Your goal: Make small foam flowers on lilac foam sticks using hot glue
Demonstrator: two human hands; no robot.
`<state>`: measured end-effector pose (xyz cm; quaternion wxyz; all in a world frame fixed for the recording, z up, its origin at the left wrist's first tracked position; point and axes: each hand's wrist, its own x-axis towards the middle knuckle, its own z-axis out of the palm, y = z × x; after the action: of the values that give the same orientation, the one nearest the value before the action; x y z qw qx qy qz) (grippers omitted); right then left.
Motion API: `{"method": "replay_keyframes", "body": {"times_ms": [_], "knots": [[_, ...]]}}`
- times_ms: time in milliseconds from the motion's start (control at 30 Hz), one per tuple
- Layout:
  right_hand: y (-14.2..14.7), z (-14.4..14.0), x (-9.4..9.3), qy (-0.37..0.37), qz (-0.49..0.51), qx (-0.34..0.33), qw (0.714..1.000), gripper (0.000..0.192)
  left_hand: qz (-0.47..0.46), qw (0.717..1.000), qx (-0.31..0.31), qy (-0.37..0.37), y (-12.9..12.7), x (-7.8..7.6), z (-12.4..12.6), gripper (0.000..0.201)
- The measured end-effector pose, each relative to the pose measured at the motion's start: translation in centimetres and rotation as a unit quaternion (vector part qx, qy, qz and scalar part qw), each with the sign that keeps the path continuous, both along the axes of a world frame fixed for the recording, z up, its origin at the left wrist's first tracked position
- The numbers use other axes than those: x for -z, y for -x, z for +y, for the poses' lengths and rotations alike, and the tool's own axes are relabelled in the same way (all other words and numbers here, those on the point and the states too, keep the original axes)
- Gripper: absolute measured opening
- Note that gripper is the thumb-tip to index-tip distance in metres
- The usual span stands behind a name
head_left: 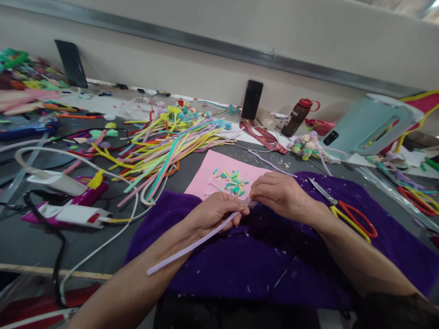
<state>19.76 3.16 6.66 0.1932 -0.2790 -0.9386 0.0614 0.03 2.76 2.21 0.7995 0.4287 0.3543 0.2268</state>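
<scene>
Gripping a lilac pipe cleaner (194, 244) between closed fingers (226, 204), the left hand (213, 212) meets the right hand (283, 194), whose fingers press together on a bunched lilac piece (251, 203) at the pipe cleaner's upper end, above a purple cloth (161, 233). Just beyond, snipped green and yellow bits (235, 183) lie scattered on a pink sheet (202, 176). Red-and-yellow-handled scissors (356, 219) rest on the cloth at right, while a bundle of colored pipe cleaners (178, 144) spreads across the bench (20, 249).
</scene>
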Motion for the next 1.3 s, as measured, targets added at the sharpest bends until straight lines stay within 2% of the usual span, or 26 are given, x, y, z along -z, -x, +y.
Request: {"method": "replay_keyframes", "body": {"times_ms": [267, 400, 533, 633, 733, 833, 933, 1000, 1100, 1167, 1300], "knots": [[0.0, -0.1, -0.1, 0.001, 0.008, 0.018, 1.0, 0.018, 0.006, 1.0, -0.022, 0.005, 0.1, -0.6, -0.1, 0.016], [-0.3, 0.0, 0.1, -0.003, 0.049, 0.025, 0.998, 0.021, -0.005, 0.999, -0.037, 0.005, 0.2, -0.7, 0.0, 0.017], [-0.6, 0.0, 0.0, 0.008, 0.13, 0.086, 0.988, 0.022, -0.03, 0.998, -0.047, 0.018, 0.3, -0.6, 0.0, 0.018], [-0.3, -0.4, -0.3, 0.067, 0.195, 0.129, 0.97, 0.019, -0.05, 0.994, -0.1, 0.011, 0.3, -0.5, -0.2, 0.019], [0.6, -1.0, 0.0, 0.241, 0.246, 0.145, 0.927, 0.021, -0.077, 0.986, -0.147, -0.022, 0.2, -0.4, -0.4, 0.023], [2.0, -1.6, 0.9, 0.419, 0.281, 0.123, 0.855, 0.025, -0.127, 0.977, -0.166, -0.046, -0.2, -0.4, -0.6, 0.022], [3.4, -2.2, 1.8, 0.504, 0.319, 0.097, 0.797, 0.023, -0.176, 0.967, -0.177, -0.055, -0.5, -0.2, -0.9, 0.019], [4.1, -2.4, 2.2, 0.54, 0.346, 0.087, 0.762, 0.023, -0.173, 0.968, -0.172, -0.052, -0.7, 0.0, -1.1, 0.02], [4.4, -2.4, 2.5, 0.567, 0.375, 0.078, 0.73, 0.025, -0.14, 0.976, -0.162, -0.046, -0.8, -0.1, -1.3, 0.025], [4.2, -2.3, 2.6, 0.555, 0.379, 0.085, 0.736, 0.027, -0.143, 0.975, -0.161, -0.047, -0.8, -0.4, -1.4, 0.03], [3.4, -1.9, 2.6, 0.457, 0.368, 0.101, 0.804, 0.025, -0.162, 0.975, -0.145, -0.051, -0.6, -1.3, -1.3, 0.03]]}}
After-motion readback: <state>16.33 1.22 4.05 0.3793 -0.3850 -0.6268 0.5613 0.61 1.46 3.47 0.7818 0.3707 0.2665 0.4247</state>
